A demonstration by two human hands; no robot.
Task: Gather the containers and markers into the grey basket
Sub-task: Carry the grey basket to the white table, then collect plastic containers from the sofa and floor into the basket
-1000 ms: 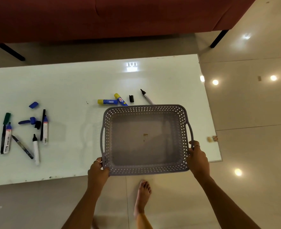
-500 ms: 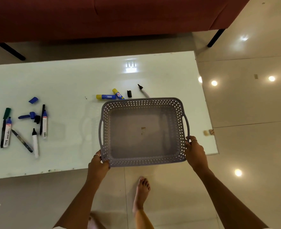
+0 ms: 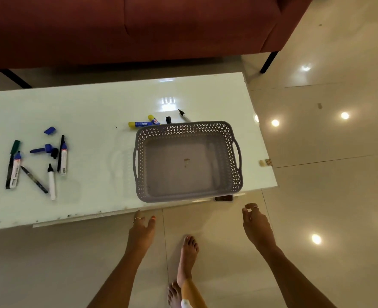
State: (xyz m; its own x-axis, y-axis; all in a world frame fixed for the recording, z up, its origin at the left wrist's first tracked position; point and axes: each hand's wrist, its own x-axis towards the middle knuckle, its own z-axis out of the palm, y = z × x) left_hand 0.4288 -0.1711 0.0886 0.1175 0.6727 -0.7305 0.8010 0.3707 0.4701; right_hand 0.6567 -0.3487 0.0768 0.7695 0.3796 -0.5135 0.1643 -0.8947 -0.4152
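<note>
The grey perforated basket (image 3: 139, 192) rests on the white table (image 3: 94, 107) near its front right corner, with nothing inside it. My left hand (image 3: 142, 230) and my right hand (image 3: 255, 224) hover below the table's front edge, both apart from the basket, fingers loose and holding nothing. Two blue and yellow glue sticks (image 3: 143, 123), a black cap (image 3: 168, 119) and a marker (image 3: 183, 114) lie just behind the basket. Several markers (image 3: 51, 181) and loose blue caps (image 3: 49, 130) are scattered at the table's left.
A dark red sofa (image 3: 139, 27) on black legs stands behind the table. Glossy beige floor tiles (image 3: 328, 185) spread to the right and front. My bare feet (image 3: 187, 258) stand below the basket. A small object (image 3: 265, 162) sits at the table's right edge.
Both hands let go of the basket and drew back toward me. The basket now stands on the table on its own. The camera pulled back and up.
</note>
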